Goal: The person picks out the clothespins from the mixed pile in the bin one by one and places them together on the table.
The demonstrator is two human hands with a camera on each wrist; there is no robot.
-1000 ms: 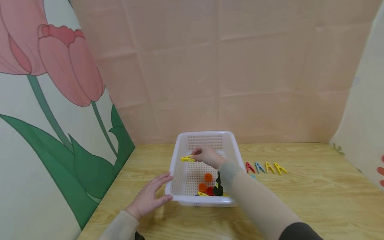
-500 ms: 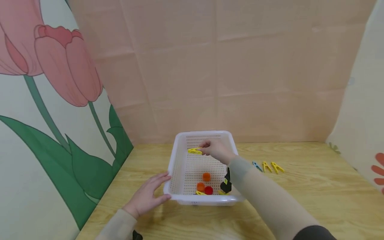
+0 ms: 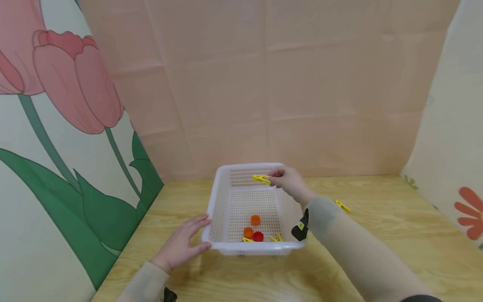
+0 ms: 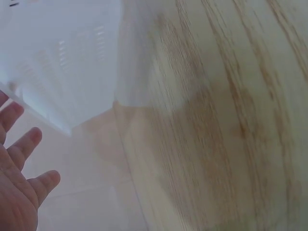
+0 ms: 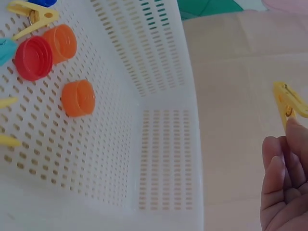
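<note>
My right hand (image 3: pixel 289 181) pinches a yellow clothespin (image 3: pixel 261 179) above the far right part of a white plastic basket (image 3: pixel 222 167). In the right wrist view the same clothespin sticks up from the fingertips. My left hand (image 3: pixel 183 243) rests against the basket's near left corner, fingers spread along the rim. Inside the basket lie a red bottle cap (image 5: pixel 33 57), two orange caps (image 5: pixel 78 98) and a yellow clothespin (image 5: pixel 34 17). Another yellow clothespin (image 3: pixel 276 238) lies near its front right corner. A light blue piece (image 5: pixel 6 50) shows at the edge of the right wrist view.
On the wooden table (image 3: pixel 392 235), right of the basket, lies a yellow clothespin (image 3: pixel 342 206); my right forearm hides the area beside it. A paper-covered wall (image 3: pixel 264 84) stands behind, and a tulip-patterned panel (image 3: pixel 68 188) rises on the left.
My right hand has moved right and away from me, still pinching the yellow clothespin, and its forearm now covers most of the row of clothespins. The left hand stays at the basket corner.
</note>
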